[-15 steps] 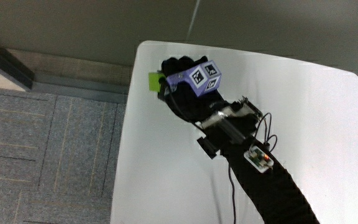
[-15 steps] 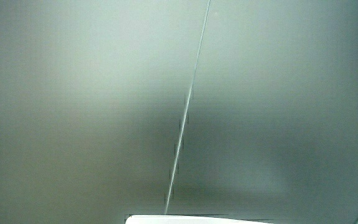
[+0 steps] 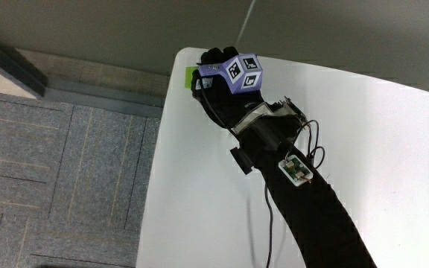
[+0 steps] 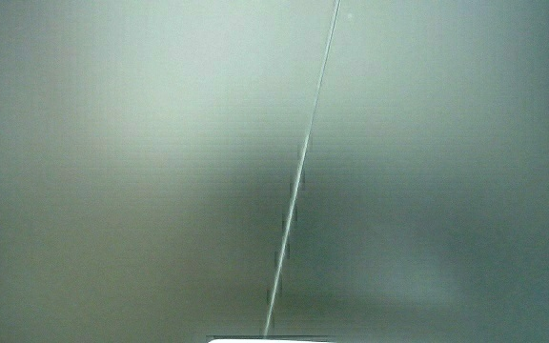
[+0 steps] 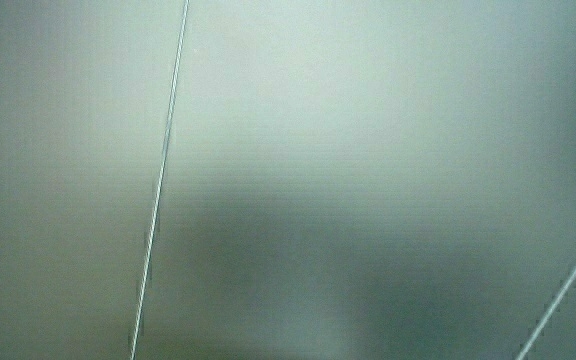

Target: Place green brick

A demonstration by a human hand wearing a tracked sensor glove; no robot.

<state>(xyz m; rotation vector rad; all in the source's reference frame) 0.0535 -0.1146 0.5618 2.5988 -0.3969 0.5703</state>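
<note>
The main view shows the black-gloved hand (image 3: 213, 80) with its patterned cube (image 3: 238, 74) at a corner of the white table (image 3: 363, 126), the corner farther from the person than the forearm. Only a small sliver of the green brick (image 3: 190, 73) shows past the curled fingers, close to the table's edge. The fingers are closed around it; whether it touches the table is hidden. Both side views show only a pale wall.
The forearm carries cables and a small circuit board (image 3: 295, 168) and lies across the table. Grey carpet floor (image 3: 58, 171) runs beside the table's edge. A thin strip of the table's edge (image 4: 270, 339) shows in a side view.
The hand has moved with the brick closer to the table's corner, away from the person. Less of the green brick shows now.
</note>
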